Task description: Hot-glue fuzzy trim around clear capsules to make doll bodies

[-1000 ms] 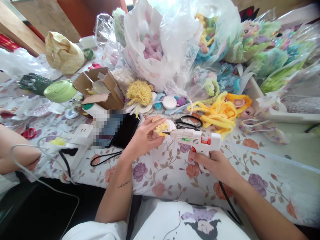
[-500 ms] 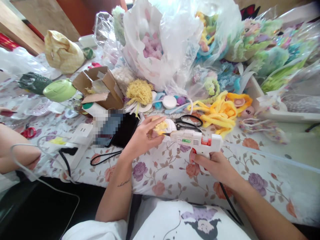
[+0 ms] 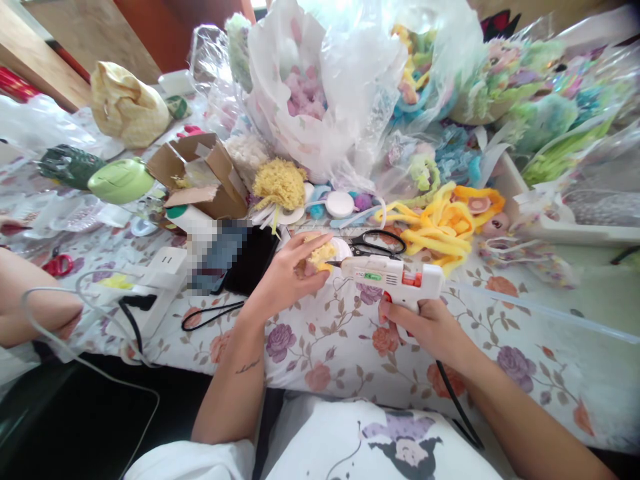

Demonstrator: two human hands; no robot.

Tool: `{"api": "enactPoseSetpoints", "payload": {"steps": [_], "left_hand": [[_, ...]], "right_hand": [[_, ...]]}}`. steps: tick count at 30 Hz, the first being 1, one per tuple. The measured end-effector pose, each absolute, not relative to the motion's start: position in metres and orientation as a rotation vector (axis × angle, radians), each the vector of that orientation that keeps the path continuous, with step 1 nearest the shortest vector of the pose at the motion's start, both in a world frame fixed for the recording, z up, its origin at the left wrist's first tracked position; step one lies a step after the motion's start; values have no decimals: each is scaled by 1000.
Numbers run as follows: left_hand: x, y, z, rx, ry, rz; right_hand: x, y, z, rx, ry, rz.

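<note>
White plastic glue gun (image 3: 385, 272) in the right hand (image 3: 440, 330), fingers wrapped around its grip near the red trigger; dark nozzle points left and meets, or nearly meets, a pale yellow fluffy piece (image 3: 323, 254), actual contact too small to tell. Left hand (image 3: 283, 277) clamped on that piece, thumb below and fingers above, holding it over the table (image 3: 320, 340), which wears a flowered cloth. White rounded item (image 3: 343, 249) just beyond the fluffy piece, partly hidden; whether joined to it, cannot tell. Black cord (image 3: 453, 397) runs down from the gun grip toward the person's lap. Black-handled scissors (image 3: 367, 240) lie behind the gun's front end, loops toward the right; loose yellow yarn (image 3: 440, 223) heaped right of them. Farther back, a darker yellow shaggy bundle (image 3: 280, 184) sits beside an open cardboard box (image 3: 230, 190), with a white disc (image 3: 339, 205) to the bundle's right. Black phone (image 3: 255, 257) flat near the left wrist, white power strip (image 3: 167, 267) farther left. Large translucent plastic bag (image 3: 360, 87) stands at the back, pink fluffy stuff (image 3: 305, 93) showing within. At far left, another person's bare limb (image 3: 33, 300) near red-handled scissors (image 3: 59, 265)
</note>
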State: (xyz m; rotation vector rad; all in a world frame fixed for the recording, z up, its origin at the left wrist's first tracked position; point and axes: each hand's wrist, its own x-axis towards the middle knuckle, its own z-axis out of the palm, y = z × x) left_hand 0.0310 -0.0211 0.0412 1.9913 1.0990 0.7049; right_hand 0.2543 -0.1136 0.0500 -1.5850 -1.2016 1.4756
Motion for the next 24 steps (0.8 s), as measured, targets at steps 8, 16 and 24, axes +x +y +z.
{"api": "enactPoseSetpoints", "payload": {"steps": [8,16,24], "left_hand": [[30,-21,40,1962,1084,716],[30,-20,41,1934,1069,720],[29,-21,39,1956,1072,734]], "right_hand": [[256,-117,51,-1566,-1190,1538],[258,-120,51,-1567,-1159,1575],[255,-116,51,-1531,-1129,1567]]}}
